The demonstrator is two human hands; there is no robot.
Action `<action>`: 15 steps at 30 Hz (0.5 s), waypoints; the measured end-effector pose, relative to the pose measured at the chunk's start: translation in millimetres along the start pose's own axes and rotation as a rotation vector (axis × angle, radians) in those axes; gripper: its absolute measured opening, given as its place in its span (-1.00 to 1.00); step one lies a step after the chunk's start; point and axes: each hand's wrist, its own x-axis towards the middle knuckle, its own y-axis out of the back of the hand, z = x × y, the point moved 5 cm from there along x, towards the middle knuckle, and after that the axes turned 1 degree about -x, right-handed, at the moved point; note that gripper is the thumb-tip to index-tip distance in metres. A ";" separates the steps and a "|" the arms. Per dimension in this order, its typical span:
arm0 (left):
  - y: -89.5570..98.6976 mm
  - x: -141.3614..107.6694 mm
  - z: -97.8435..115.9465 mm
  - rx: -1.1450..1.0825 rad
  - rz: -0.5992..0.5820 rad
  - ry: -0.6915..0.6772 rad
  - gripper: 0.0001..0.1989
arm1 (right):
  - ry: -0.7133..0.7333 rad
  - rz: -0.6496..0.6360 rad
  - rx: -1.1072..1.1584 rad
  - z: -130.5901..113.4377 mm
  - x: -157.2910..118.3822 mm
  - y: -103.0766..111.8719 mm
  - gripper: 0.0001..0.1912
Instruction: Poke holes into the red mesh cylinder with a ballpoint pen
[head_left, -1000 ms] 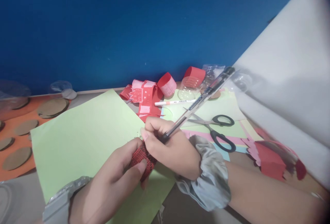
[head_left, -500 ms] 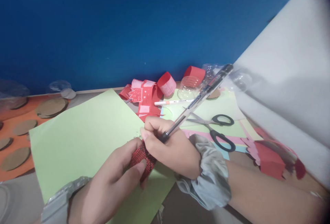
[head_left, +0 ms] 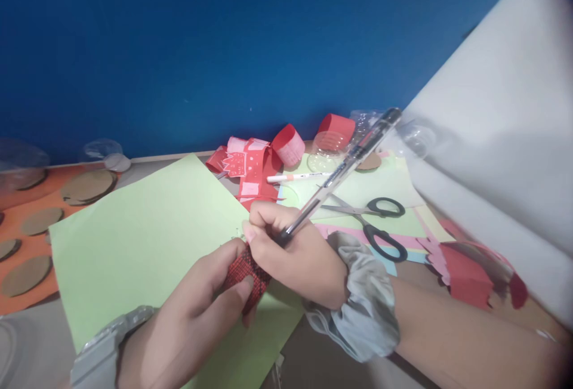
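Orange sheet (head_left: 33, 244): at the far left, bearing cardboard discs (head_left: 27, 275); the discs look loose, so a sweep of the left forearm could scatter them.

Green paper (head_left: 147, 246): lies under both hands, its far corner pointing at the blue wall (head_left: 250, 49); if the pen overshoots, this sheet would probably take the stray mark.

Left hand (head_left: 192, 311): pinches the red checked piece between thumb and fingers; pressing too hard could crease it, too lightly could let it turn.

Red checked piece (head_left: 239, 266): near middle, between the two hands, over the green paper; dark lines cross it, and fresh ink, if that is what they are, could smear under the thumb.

Right hand (head_left: 299, 258): closed around the pen in a writing grip, fingertips right at the checked piece (the pen's point is hidden, so I cannot tell whether it touches).

Pen (head_left: 338, 174): slants up toward the far right; a slip of its point could spoil the pattern.

Scissors (head_left: 385, 244): right of the right hand, blades parted, tips facing left; a careless reach to the far side could meet them.
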 end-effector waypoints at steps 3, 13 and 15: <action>0.4 -0.1 -0.1 0.004 0.002 0.006 -0.78 | -0.002 -0.007 0.006 0.6 0.1 -0.7 -0.63; 1.1 1.1 1.1 -0.065 0.043 -0.014 -0.72 | 0.001 -0.016 0.046 -0.2 0.0 -0.6 -0.61; 1.2 2.0 1.3 -0.056 0.044 -0.036 -0.71 | -0.005 0.006 0.050 -0.2 -0.6 -0.3 -0.61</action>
